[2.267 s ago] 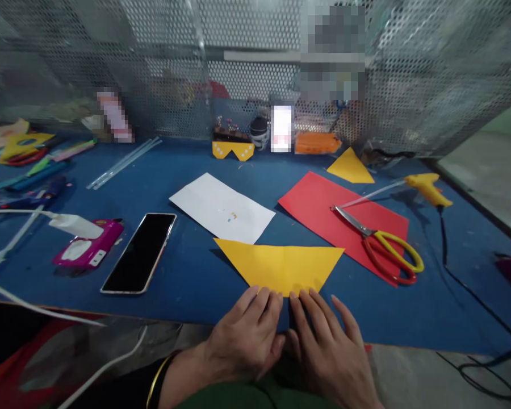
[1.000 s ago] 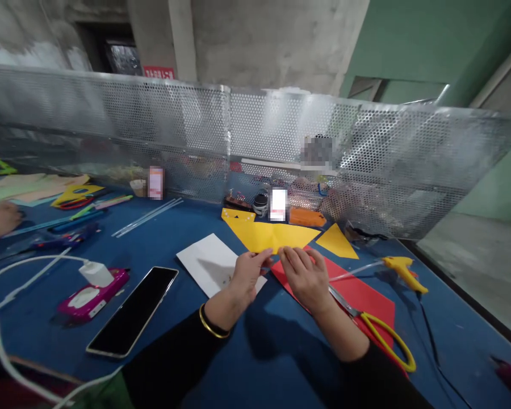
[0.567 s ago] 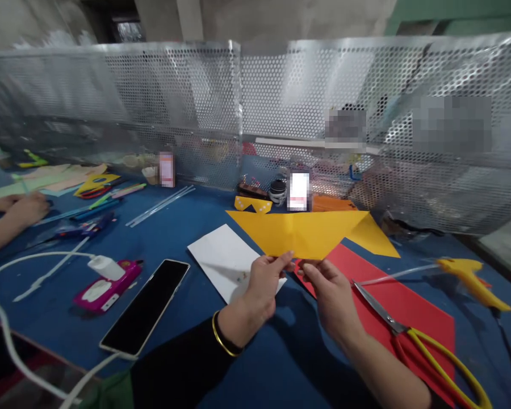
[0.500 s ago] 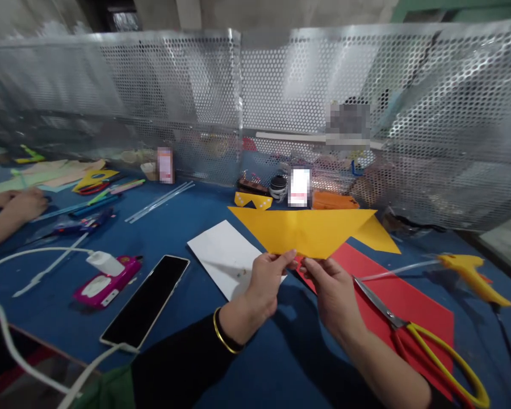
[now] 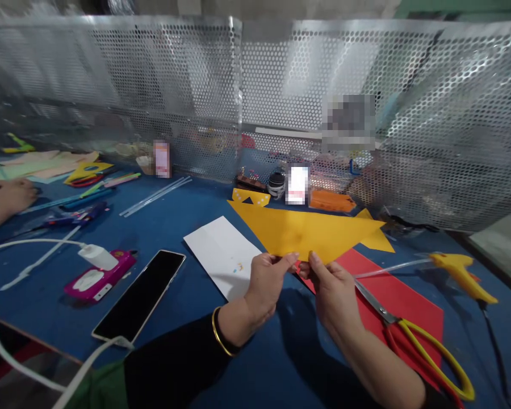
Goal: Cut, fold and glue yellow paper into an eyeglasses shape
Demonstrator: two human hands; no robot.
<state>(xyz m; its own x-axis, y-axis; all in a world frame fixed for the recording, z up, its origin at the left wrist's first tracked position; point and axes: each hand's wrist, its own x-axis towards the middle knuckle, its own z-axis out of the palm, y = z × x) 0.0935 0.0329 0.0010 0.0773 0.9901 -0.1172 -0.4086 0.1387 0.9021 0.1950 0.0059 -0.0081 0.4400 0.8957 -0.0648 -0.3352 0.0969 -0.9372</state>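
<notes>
Yellow paper [image 5: 310, 230] held above the desk [image 5: 204, 193].
Its near edge is pinched between the fingers [image 5: 288, 263] of the left hand [image 5: 264, 284] and the right hand [image 5: 336, 292]; its outline seems already shaped, while the white sheet [image 5: 219, 250] and red sheet [image 5: 409, 295] appear left unworked.

At lower left, a phone [image 5: 140, 295] is laid beside a pink power strip [image 5: 105, 280]. A yellow glue gun [image 5: 465, 272] is seen at right, metal mesh [image 5: 174, 74] across the top.
</notes>
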